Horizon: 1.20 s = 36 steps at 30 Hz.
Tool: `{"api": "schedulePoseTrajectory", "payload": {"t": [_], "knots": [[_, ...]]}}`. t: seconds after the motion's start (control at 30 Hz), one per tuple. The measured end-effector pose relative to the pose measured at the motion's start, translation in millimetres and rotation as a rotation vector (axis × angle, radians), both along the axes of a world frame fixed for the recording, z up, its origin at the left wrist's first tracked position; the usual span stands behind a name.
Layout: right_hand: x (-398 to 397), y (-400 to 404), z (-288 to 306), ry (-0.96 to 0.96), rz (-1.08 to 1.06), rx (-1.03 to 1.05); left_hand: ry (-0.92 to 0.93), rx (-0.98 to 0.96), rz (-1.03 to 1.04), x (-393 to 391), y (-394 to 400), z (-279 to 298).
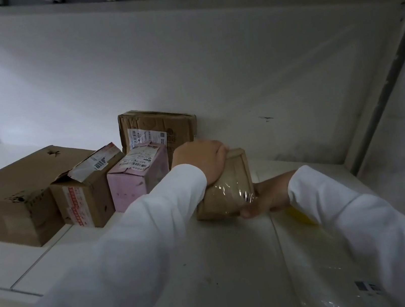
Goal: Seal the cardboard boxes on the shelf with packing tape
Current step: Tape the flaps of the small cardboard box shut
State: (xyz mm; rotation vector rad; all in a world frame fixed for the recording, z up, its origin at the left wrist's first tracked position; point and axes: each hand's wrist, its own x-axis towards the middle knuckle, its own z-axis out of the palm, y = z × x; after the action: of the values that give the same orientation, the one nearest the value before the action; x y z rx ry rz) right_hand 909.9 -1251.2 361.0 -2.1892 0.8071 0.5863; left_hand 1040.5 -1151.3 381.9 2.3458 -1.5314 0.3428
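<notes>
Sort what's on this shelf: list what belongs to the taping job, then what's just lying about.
Job: small box held by left hand and right hand; large brown box; torn-label box; pink box; back box.
Lying about: plastic bag.

White shelf (225, 255): five boxes (9, 199), plastic bag (329, 274).

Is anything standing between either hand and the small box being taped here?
Nothing visible does. The left hand already grips the top of the small box, and the right hand holds its lower right side on the shelf. The pink box stands apart, to its left.
</notes>
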Motion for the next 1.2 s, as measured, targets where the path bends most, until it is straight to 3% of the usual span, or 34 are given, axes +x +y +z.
{"api": "schedulePoseTrajectory", "payload": {"t": [0.1, 0.2, 0.27, 0.37, 0.43, 0.6, 0.73, 0.93, 1.2], "knots": [[-9.1, 2.0, -4.4, -0.104, -0.072, 0.121, 0.192, 0.019, -0.074, 7.2, 14.3, 6.8], [-13.8, 5.8, -7.4, -0.342, -0.339, 0.357, 0.19, 0.016, -0.156, 8.2, 31.4, 2.2], [-8.8, 7.0, -6.7, -0.405, -0.485, 0.321, 0.226, -0.004, -0.14, 14.1, 38.4, -1.9], [-0.1, 7.9, -6.7, -0.317, -0.44, -0.037, 0.426, 0.048, -0.026, 34.7, 48.9, -4.8], [4.5, 7.6, -10.3, -0.317, -0.436, -0.138, 0.472, 0.16, 0.022, 44.6, 55.2, -12.7], [10.2, 22.0, -11.0, -0.357, -0.415, 0.215, 0.398, 0.294, 0.0, 43.4, 59.6, -26.7], [13.4, 29.6, -8.4, -0.314, -0.427, 0.208, 0.31, 0.512, 0.113, 42.5, 53.5, -26.8], [27.1, 37.2, -3.6, -0.273, -0.402, 0.047, 0.293, 0.515, 0.157, 40.4, 50.5, -30.4], [0.3, 9.0, -4.3, -0.366, -0.357, 0.422, 0.402, 0.499, 0.121, 44.8, 49.9, -24.3]]}}
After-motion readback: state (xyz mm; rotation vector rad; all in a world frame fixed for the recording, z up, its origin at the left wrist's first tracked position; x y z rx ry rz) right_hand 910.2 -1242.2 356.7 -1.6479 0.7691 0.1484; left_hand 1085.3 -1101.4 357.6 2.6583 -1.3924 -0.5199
